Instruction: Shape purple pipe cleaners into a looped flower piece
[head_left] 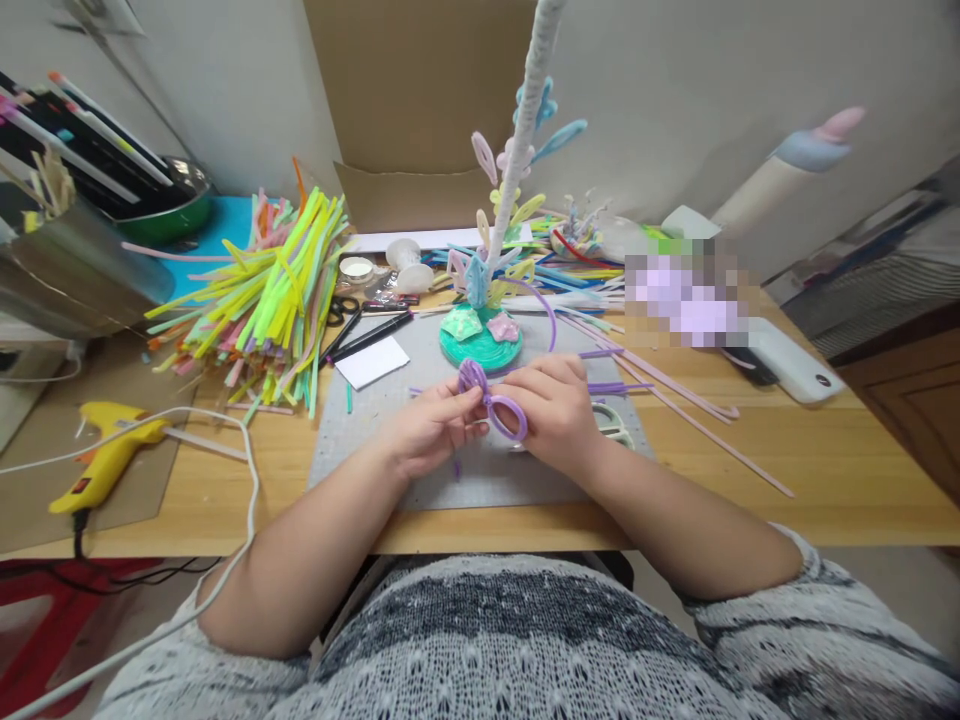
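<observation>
Both my hands hold a purple pipe cleaner (507,420) bent into loops, above a grey cutting mat (420,480). My left hand (431,430) pinches it where a bundled loop meets a round open one. The fingers of my right hand (551,405) are closed on the right side of the piece, and a long purple strand arcs up behind them. Just beyond stands a pipe cleaner tree with a white wrapped stem (521,140), pastel petals and a round green base (480,345). Light green scissors (611,422) lie partly hidden by my right hand.
A yellow glue gun (109,455) lies at left, its white cord looping over my left forearm. Bundled pipe cleaners (277,290) are heaped behind it. Black pens (371,335) and white paper (373,362) rest on the mat. Pink pipe cleaners (697,410) lie at right.
</observation>
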